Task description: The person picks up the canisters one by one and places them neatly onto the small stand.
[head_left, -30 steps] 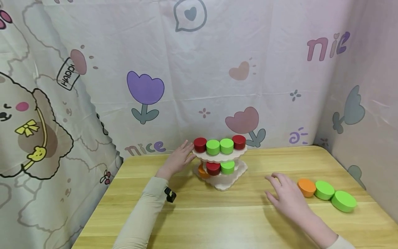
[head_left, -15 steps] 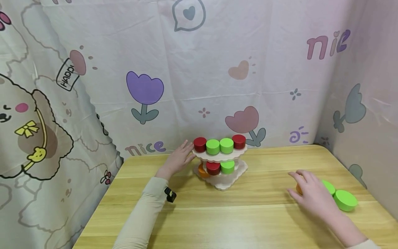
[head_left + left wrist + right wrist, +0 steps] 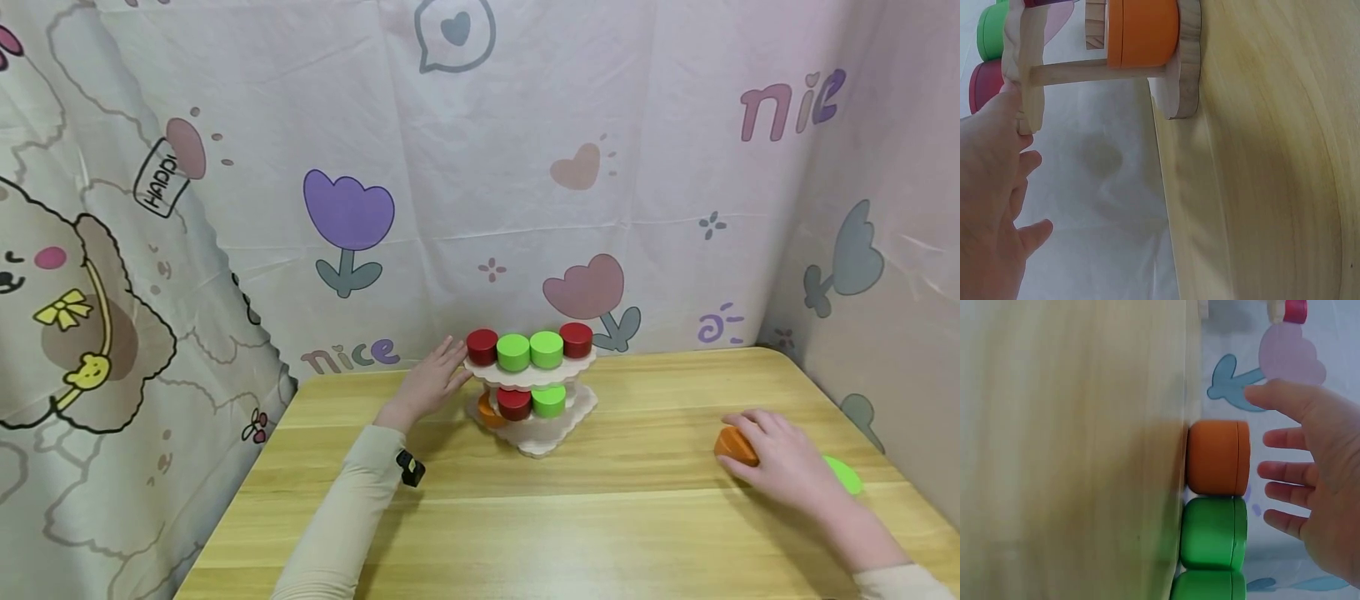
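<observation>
My left hand [image 3: 427,387] rests with fingers extended against the left edge of a two-tier wooden stand [image 3: 536,437]; in the left wrist view the hand [image 3: 994,187] touches the upper tier's rim. On that tier sit two red round blocks, including one [image 3: 482,347] beside my fingertips, and two green ones [image 3: 513,352]. The lower tier bears orange [image 3: 1147,34], red [image 3: 514,405] and green [image 3: 548,402] blocks. At the right, my right hand [image 3: 787,458] holds an orange round block [image 3: 735,447] between thumb and fingers; in the right wrist view the fingers appear spread just over it.
Two green round blocks [image 3: 1213,532] stand in a row beside the orange one, mostly hidden by the right hand in the head view. The wooden table [image 3: 525,533] backs onto a patterned cloth [image 3: 480,167], which also hangs at both sides.
My right hand has moved right and down, from beside the orange block to over it, with its fingers now around it. The left hand and the stand have stayed put.
</observation>
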Motion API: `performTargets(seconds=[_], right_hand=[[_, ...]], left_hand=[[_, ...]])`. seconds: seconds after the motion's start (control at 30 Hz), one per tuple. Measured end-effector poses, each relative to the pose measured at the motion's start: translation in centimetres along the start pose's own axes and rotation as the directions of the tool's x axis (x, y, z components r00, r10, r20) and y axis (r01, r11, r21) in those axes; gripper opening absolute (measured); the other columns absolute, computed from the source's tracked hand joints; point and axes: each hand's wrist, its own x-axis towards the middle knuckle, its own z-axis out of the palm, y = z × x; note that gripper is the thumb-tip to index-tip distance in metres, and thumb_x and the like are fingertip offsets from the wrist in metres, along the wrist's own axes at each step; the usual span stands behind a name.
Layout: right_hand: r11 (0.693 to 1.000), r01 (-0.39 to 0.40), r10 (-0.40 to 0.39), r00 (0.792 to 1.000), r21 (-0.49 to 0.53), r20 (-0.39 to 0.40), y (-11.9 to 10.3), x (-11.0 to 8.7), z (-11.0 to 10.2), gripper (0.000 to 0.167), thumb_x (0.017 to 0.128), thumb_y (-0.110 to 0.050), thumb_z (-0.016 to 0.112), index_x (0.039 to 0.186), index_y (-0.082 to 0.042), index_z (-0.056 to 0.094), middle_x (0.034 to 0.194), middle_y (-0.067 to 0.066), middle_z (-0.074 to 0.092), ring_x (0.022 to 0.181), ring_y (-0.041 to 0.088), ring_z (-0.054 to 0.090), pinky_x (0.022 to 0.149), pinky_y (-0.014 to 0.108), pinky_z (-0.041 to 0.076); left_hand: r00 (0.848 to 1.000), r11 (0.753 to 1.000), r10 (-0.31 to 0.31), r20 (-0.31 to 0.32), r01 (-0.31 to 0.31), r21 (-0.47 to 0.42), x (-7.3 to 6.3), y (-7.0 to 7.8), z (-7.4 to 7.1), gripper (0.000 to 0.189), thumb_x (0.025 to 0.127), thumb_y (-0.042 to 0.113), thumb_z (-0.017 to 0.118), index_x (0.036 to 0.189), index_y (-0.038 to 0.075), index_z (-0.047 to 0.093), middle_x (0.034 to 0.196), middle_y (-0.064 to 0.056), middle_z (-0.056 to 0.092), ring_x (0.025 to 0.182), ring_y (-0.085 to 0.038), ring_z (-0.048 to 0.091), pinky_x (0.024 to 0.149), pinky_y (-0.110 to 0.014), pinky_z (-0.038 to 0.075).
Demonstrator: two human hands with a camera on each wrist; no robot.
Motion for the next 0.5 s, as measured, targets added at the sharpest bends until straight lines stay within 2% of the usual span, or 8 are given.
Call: performTargets(seconds=[0.37,0.5], right_hand=[[0.998,-0.036,0.041,0.993,-0.045,0.114,1.4,-0.3,0.4,0.061,0.070,-0.035,0.085,0.117,-0.004,0.062,0.110,0.023,0.062,0.102,0.042,0.055,0.077,0.062,0.044],[0.998,-0.037,0.044,0.990,-0.052,0.132,1.5,-0.2,0.4,0.059,0.070,-0.034,0.084,0.116,-0.005,0.062,0.108,0.021,0.064,0.101,0.042,0.056,0.076,0.061,0.045]], left_hand=[[1.000,1.000,0.008,-0.003,-0.008,0.003,0.1,-0.1,0.0,0.060,0.105,0.045,0.035,0.152,0.008,0.032,0.160,-0.010,0.029,0.152,-0.031,0.016,0.122,-0.050,0.021],[1.000,1.000,0.009,0.000,-0.009,0.004,0.0,-0.1,0.0,0.060,0.105,0.045,0.034,0.152,0.008,0.032,0.160,-0.010,0.029,0.152,-0.030,0.015,0.122,-0.050,0.022]])
